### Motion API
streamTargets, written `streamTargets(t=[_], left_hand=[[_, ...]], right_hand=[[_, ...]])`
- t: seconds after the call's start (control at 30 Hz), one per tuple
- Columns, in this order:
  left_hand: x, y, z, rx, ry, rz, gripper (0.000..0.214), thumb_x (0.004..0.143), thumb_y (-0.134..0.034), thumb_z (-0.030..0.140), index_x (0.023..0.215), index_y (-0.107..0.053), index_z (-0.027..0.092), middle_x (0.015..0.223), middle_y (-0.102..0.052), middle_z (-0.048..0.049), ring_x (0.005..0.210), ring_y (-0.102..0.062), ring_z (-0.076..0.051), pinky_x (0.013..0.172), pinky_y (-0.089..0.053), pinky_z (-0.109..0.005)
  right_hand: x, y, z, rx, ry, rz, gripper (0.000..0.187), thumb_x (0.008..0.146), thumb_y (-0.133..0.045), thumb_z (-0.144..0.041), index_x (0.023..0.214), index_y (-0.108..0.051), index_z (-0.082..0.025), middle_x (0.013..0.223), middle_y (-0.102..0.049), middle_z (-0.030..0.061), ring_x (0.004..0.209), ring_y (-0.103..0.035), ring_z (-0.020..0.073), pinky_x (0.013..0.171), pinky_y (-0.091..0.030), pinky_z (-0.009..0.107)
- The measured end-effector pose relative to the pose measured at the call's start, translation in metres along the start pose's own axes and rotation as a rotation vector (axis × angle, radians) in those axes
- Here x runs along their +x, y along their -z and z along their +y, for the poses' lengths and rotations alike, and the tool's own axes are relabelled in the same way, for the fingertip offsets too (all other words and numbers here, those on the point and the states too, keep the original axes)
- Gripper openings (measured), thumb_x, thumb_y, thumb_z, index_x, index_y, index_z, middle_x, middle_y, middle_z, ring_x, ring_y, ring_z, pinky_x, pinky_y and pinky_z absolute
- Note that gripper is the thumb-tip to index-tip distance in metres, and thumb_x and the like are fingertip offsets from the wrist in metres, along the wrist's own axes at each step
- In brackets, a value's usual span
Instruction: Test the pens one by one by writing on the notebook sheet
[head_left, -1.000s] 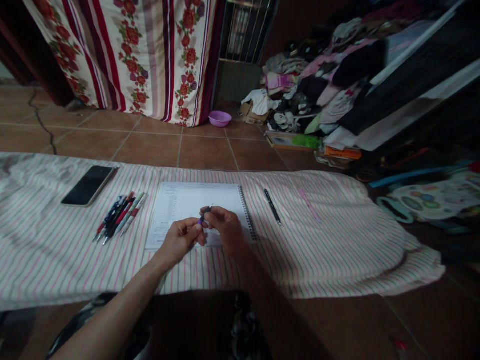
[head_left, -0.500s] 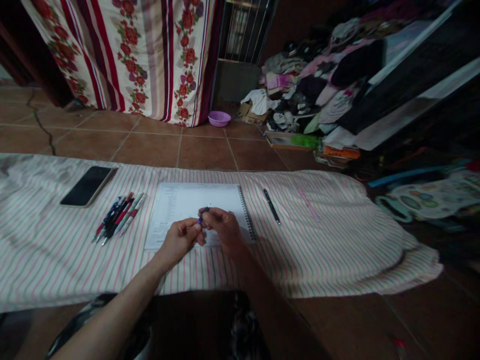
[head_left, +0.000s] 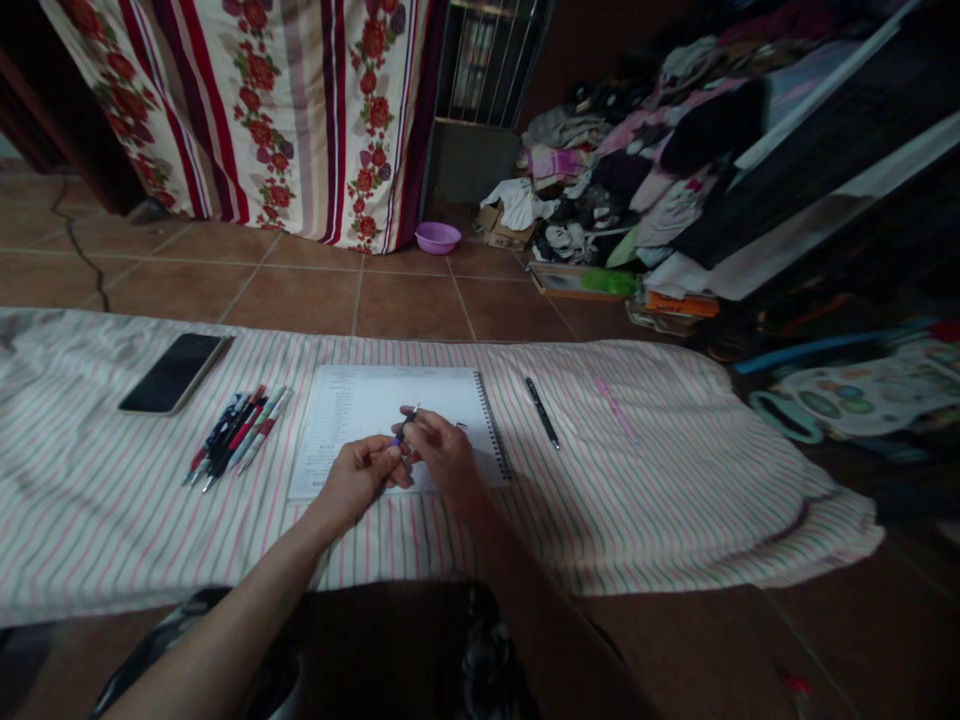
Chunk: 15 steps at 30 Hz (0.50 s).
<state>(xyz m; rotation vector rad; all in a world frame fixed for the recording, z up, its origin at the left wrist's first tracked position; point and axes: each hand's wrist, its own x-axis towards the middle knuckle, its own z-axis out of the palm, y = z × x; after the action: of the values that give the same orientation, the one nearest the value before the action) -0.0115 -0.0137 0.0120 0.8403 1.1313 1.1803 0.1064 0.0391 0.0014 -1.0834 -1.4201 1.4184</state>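
Note:
Both my hands meet over the near edge of a spiral notebook (head_left: 375, 400) that lies open on a striped cloth (head_left: 637, 480). My left hand (head_left: 360, 478) pinches the lower end of a small purple pen (head_left: 403, 428). My right hand (head_left: 442, 455) grips its upper part, fingers closed round it, with the tip sticking up. A bundle of several pens (head_left: 236, 432) lies left of the notebook. One black pen (head_left: 543, 412) lies to its right, and a pink pen (head_left: 616, 408) further right.
A dark phone (head_left: 174, 372) rests on the cloth at the far left. Beyond the cloth are brown floor tiles, a flowered curtain (head_left: 300, 110), a purple bowl (head_left: 438, 237) and a heap of clothes (head_left: 637, 170). Coloured plastic items (head_left: 847, 395) lie at the right.
My hands have barely shifted. The pen's tip now tilts a little more upward and to the left between my fingers.

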Motion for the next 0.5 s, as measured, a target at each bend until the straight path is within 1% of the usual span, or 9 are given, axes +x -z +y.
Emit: streamTargets(t=[0.1,0.17,0.27,0.33,0.37,0.43,0.5], left_hand=[[0.0010,0.0021,0.0013,-0.079,0.066,0.007,0.026,0.066,-0.068,0.038,0.070,-0.063,0.013,0.056,-0.065,-0.0044,0.051,-0.057,-0.012,0.053,-0.039,-0.022],[0.0009,0.0037,0.0021,-0.099,0.093,0.011,0.026,0.067,-0.066,0.039,0.070,-0.063,0.013,0.054,-0.065,-0.0044,0.049,-0.057,-0.013,0.050,-0.038,-0.022],[0.0002,0.0058,0.0020,-0.061,0.087,-0.030,0.028,0.071,-0.062,0.040,0.066,-0.062,0.013,0.052,-0.064,-0.0051,0.047,-0.056,-0.013,0.046,-0.037,-0.022],[-0.0009,0.0066,0.0016,-0.006,0.037,-0.069,0.031,0.075,-0.057,0.041,0.063,-0.061,0.013,0.049,-0.063,-0.0046,0.044,-0.053,-0.011,0.046,-0.036,-0.021],[-0.0018,0.0066,0.0017,0.026,0.004,-0.084,0.033,0.077,-0.055,0.042,0.062,-0.061,0.014,0.048,-0.062,-0.0041,0.043,-0.051,-0.011,0.046,-0.035,-0.021],[-0.0043,0.0059,0.0029,0.076,-0.050,-0.108,0.037,0.081,-0.051,0.043,0.059,-0.061,0.014,0.047,-0.061,-0.0041,0.042,-0.049,-0.010,0.047,-0.036,-0.022],[-0.0073,0.0047,0.0057,0.088,-0.071,-0.112,0.042,0.082,-0.048,0.045,0.058,-0.062,0.014,0.048,-0.062,-0.0053,0.044,-0.051,-0.011,0.050,-0.038,-0.023]], right_hand=[[-0.0035,-0.0003,-0.0011,-0.136,0.076,0.077,0.036,0.078,-0.052,-0.033,0.110,-0.056,-0.018,0.077,-0.068,0.0025,0.054,-0.059,0.0112,0.051,-0.050,0.023],[-0.0060,0.0008,-0.0030,-0.281,0.186,0.092,0.032,0.079,-0.051,-0.026,0.110,-0.056,-0.020,0.078,-0.068,0.0014,0.062,-0.061,0.0122,0.056,-0.050,0.023],[-0.0073,0.0030,-0.0041,-0.539,0.425,0.002,0.027,0.081,-0.047,-0.017,0.104,-0.061,-0.021,0.086,-0.069,0.0029,0.080,-0.062,0.0150,0.072,-0.050,0.027],[-0.0064,0.0043,-0.0029,-0.692,0.560,-0.067,0.026,0.082,-0.045,-0.014,0.100,-0.064,-0.020,0.090,-0.069,0.0051,0.084,-0.061,0.0168,0.079,-0.048,0.031],[-0.0058,0.0049,-0.0020,-0.745,0.601,-0.087,0.026,0.083,-0.044,-0.014,0.099,-0.064,-0.019,0.090,-0.069,0.0059,0.084,-0.061,0.0175,0.080,-0.047,0.032],[-0.0050,0.0062,-0.0006,-0.795,0.627,-0.086,0.026,0.084,-0.044,-0.014,0.098,-0.064,-0.018,0.089,-0.069,0.0067,0.083,-0.061,0.0182,0.080,-0.047,0.033],[-0.0052,0.0076,-0.0005,-0.778,0.607,-0.042,0.024,0.084,-0.044,-0.014,0.097,-0.064,-0.018,0.089,-0.069,0.0067,0.083,-0.061,0.0182,0.080,-0.047,0.033]])
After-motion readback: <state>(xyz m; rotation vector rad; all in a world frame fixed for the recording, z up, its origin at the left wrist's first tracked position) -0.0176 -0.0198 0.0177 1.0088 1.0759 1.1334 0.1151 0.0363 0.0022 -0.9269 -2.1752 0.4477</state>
